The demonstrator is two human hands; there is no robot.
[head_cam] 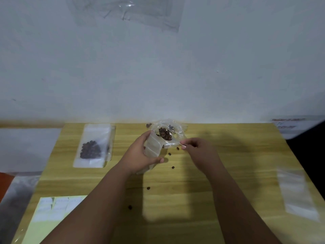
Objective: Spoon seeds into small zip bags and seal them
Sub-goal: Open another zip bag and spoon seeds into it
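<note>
Gripping zip bag (153,147), left hand (139,154); long axis near-far, mouth away.

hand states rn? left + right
Left hand: holding the small zip bag.
Right hand: pinching a thin white handle, probably the spoon; its bowl cannot be made out.

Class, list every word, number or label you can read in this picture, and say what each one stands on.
Nothing can be read.
Far right, paper: reddish print, too blurred.
Near left, sticker sheet: faint marks, too blurred.
On the filled zip bag and empty zip bag: no print seen.
</note>
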